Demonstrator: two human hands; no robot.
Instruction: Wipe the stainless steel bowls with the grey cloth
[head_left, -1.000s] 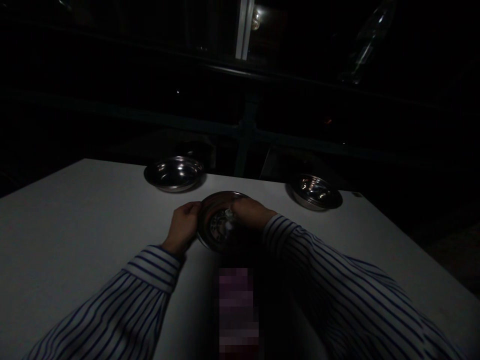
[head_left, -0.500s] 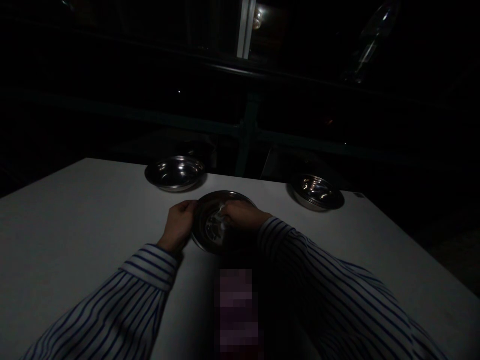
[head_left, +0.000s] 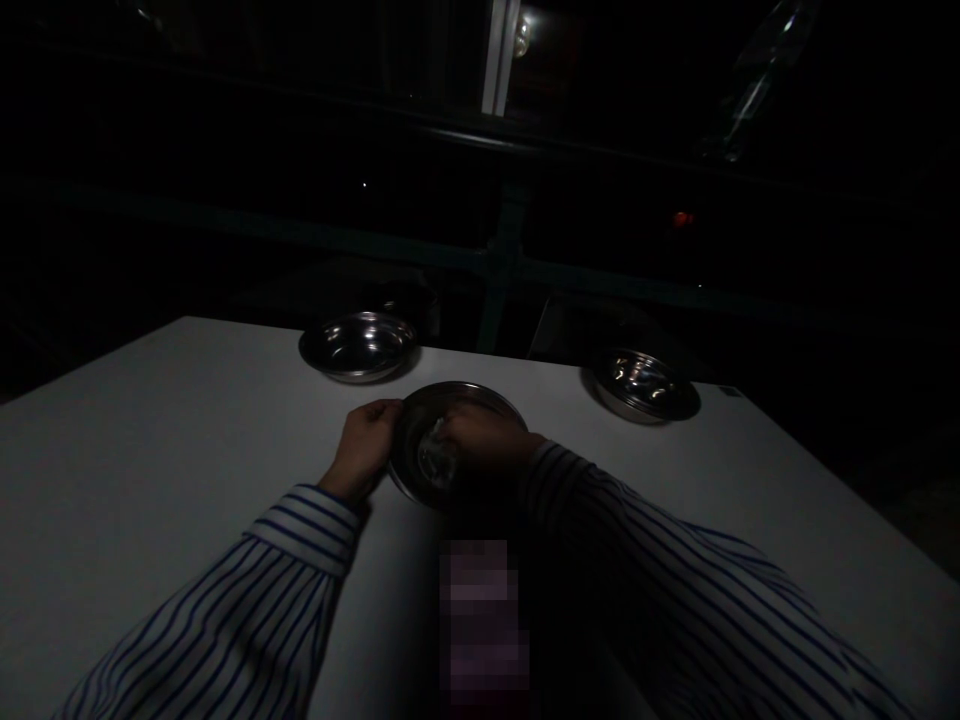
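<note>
The scene is very dark. A round metal plate (head_left: 420,405) rests tilted on the white table (head_left: 165,440) in front of me. My left hand (head_left: 365,447) is closed on the plate's left rim. My right hand (head_left: 480,436) lies inside the plate, fingers closed on a small pale wad (head_left: 435,450), perhaps a cloth or tissue, pressed against the plate's inner face. Both my sleeves are white with dark stripes.
Two more shiny metal bowls stand at the table's far edge: one at the back left (head_left: 358,346), one at the back right (head_left: 645,384). Beyond the table is a dark railing (head_left: 495,262) and a small lamp (head_left: 523,30). A blurred patch covers something near me.
My right hand with the pale wad has slid a little to the left and down inside the plate. The left hand has kept its hold on the rim.
</note>
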